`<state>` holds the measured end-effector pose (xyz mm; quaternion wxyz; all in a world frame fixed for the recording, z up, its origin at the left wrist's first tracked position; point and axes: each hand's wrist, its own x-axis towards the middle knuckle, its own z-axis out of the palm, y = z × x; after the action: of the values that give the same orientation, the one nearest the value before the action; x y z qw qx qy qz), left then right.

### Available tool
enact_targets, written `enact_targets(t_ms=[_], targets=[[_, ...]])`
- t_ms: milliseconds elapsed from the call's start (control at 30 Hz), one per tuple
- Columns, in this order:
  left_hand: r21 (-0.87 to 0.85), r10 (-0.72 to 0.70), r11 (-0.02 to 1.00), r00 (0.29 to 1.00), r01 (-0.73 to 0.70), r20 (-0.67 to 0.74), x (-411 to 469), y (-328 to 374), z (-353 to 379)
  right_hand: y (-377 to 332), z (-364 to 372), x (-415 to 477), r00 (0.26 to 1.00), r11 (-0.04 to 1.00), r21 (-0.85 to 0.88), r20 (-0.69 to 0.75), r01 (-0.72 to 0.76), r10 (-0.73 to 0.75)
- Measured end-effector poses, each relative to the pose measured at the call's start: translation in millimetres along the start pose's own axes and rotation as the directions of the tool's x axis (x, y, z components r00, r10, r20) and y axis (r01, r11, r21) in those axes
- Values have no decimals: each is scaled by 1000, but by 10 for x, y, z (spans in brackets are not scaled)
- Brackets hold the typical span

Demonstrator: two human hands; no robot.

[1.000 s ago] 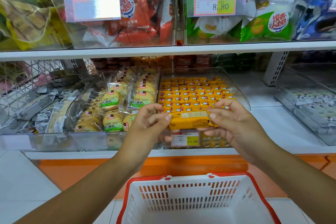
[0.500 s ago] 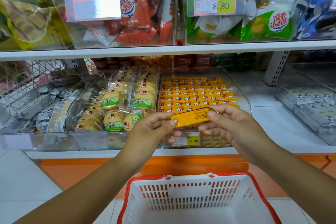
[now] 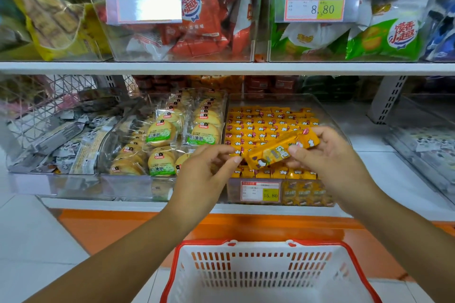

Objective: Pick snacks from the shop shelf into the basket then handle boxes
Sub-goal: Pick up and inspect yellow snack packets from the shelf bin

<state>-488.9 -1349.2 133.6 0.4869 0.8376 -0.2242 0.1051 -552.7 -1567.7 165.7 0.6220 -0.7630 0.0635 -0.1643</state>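
The left hand sits at 9 o'clock of the snack pack (pinching or only touching, I cannot tell). The pack has flipped, front side up now, above its tray. The right hand pinches its 3 o'clock end. It looks ready for the basket at 6 o'clock.

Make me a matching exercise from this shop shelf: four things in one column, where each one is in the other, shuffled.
1 orange-yellow wrapped snack bar
2 white plastic basket with red rim
3 round biscuits in clear wrappers
4 green crinkly snack bags

A upper shelf, behind 8.80 price tag
B between left hand and right hand
C lower shelf bin, left of hands
D bottom of view, below hands

Pairs: 1-B, 2-D, 3-C, 4-A
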Motion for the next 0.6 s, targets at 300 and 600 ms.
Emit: enact_targets(t_ms=[300,600], targets=[[309,158,938,987,-158,27,102,-297,17,33,268,409,979,939,-290,137,187,-152],[415,279,859,954,-300,113,103,-455,25,-24,398,760,896,533,-763,444,365,22]])
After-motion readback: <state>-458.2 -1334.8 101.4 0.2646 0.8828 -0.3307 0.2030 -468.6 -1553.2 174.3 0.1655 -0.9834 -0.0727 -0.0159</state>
